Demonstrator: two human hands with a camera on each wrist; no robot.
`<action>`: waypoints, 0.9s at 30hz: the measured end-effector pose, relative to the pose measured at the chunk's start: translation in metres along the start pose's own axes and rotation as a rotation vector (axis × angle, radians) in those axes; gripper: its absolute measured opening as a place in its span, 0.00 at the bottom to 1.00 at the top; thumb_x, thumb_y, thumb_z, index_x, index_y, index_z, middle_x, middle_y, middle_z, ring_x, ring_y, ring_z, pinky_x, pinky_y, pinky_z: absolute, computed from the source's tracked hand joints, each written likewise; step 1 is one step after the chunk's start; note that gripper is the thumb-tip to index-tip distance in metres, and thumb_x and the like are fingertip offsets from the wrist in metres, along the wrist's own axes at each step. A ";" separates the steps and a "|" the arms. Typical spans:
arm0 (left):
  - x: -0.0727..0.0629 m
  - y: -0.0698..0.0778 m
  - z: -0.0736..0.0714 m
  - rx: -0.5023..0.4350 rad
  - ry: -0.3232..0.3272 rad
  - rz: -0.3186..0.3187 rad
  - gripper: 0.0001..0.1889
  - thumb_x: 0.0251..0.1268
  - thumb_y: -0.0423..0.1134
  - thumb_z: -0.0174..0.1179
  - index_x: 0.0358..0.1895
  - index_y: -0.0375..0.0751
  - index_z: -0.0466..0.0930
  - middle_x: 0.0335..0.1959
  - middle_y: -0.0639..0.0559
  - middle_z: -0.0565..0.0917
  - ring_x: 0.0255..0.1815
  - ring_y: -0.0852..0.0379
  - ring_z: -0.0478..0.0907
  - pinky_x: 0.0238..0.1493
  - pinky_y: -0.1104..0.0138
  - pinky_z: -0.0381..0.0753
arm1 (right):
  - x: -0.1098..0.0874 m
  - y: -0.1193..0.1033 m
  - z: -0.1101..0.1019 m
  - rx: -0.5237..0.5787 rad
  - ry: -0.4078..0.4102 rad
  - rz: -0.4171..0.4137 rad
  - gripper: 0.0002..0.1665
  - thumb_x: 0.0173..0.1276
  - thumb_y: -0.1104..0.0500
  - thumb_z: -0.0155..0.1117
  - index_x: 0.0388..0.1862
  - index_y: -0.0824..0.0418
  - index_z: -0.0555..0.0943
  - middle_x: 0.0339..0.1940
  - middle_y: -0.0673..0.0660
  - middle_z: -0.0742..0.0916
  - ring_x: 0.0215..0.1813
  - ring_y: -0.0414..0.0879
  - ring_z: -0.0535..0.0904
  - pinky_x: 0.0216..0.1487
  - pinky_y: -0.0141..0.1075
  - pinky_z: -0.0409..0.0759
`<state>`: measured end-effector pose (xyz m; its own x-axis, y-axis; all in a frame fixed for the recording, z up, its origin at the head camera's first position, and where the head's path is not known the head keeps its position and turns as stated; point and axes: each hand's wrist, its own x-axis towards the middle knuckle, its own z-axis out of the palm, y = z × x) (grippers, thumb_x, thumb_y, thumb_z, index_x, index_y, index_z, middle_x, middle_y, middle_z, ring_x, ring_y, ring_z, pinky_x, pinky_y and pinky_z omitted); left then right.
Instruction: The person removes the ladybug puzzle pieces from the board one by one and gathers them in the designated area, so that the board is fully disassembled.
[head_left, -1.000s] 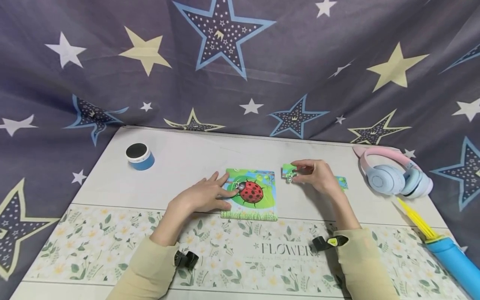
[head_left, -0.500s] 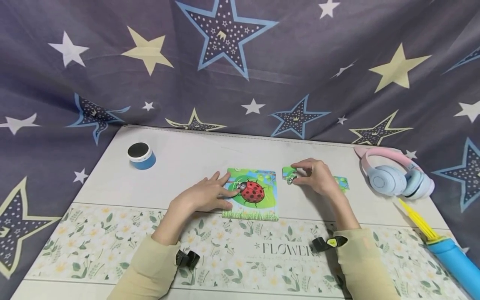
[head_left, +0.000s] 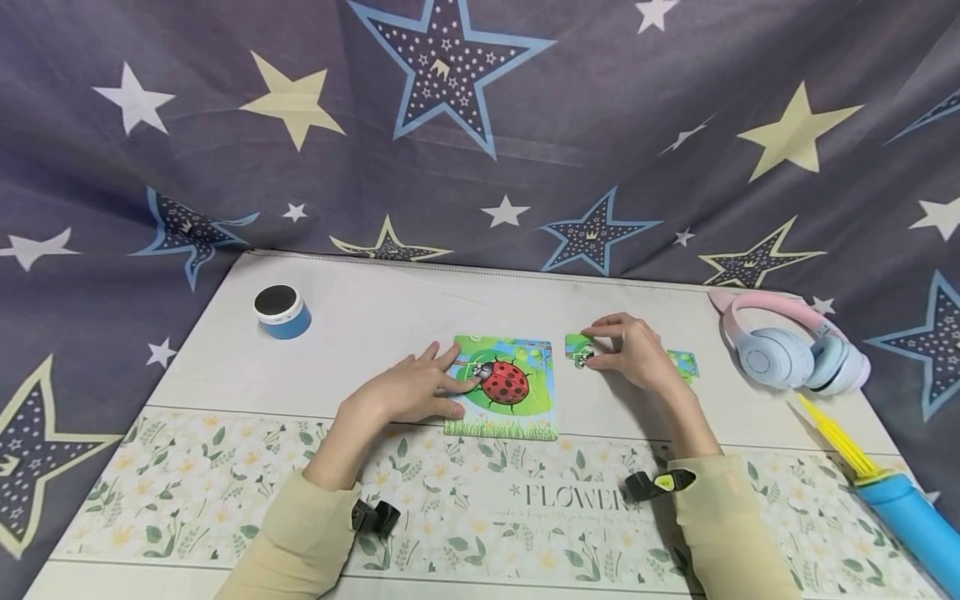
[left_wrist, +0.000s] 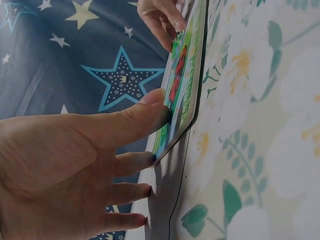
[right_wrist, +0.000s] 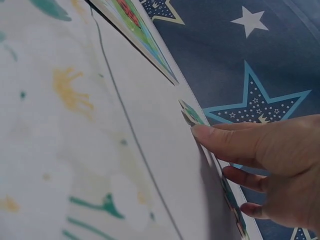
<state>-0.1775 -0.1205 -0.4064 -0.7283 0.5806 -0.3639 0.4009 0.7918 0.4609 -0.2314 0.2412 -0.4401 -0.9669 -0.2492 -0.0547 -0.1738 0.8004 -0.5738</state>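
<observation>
The right grip (head_left: 637, 354) pinches a jigsaw piece (head_left: 576, 343) near the right side of the ladybug puzzle (head_left: 504, 417) on the counter (head_left: 375, 308), while the left grip (head_left: 405, 392), fingers outstretched, touches the puzzle's left side. The piece looks light and stiff, best held by opposite edges, sparing its tabs. Only the right wrist view shows its thinness edge-on; the head view gives its printed face.

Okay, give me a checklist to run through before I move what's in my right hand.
1. Right hand pinching the green piece: ok.
2. Green piece single, not stacked: cannot tell.
3. Left hand resting on the ladybug picture: ok.
4. Blue-green puzzle part beside the right hand fully visible: not ok, partly hidden in the head view.
5. Headphones apart from both hands: ok, off to the right.
</observation>
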 end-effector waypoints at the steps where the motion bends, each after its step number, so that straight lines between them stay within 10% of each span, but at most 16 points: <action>1: 0.000 0.000 0.000 -0.001 0.001 0.000 0.29 0.75 0.52 0.59 0.76 0.54 0.70 0.86 0.38 0.44 0.86 0.32 0.38 0.83 0.35 0.44 | 0.000 0.000 0.000 0.001 -0.006 0.001 0.31 0.60 0.58 0.80 0.64 0.60 0.84 0.67 0.66 0.80 0.71 0.65 0.73 0.77 0.68 0.58; 16: -0.002 -0.004 0.006 -0.023 0.003 -0.003 0.28 0.75 0.52 0.58 0.75 0.55 0.70 0.86 0.38 0.43 0.86 0.32 0.37 0.84 0.36 0.43 | -0.001 -0.001 0.001 0.001 -0.019 0.017 0.31 0.63 0.57 0.77 0.65 0.59 0.83 0.69 0.65 0.79 0.73 0.65 0.72 0.78 0.65 0.62; 27: 0.000 -0.001 0.003 0.004 0.055 0.002 0.27 0.74 0.51 0.60 0.73 0.52 0.74 0.85 0.36 0.50 0.85 0.30 0.43 0.83 0.36 0.50 | -0.004 -0.010 0.002 0.181 0.171 0.012 0.22 0.74 0.57 0.67 0.64 0.62 0.83 0.61 0.66 0.86 0.62 0.62 0.83 0.69 0.55 0.80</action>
<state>-0.1766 -0.1210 -0.4092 -0.7570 0.5706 -0.3183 0.4040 0.7916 0.4583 -0.2257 0.2328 -0.4359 -0.9889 -0.1326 0.0678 -0.1410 0.6880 -0.7119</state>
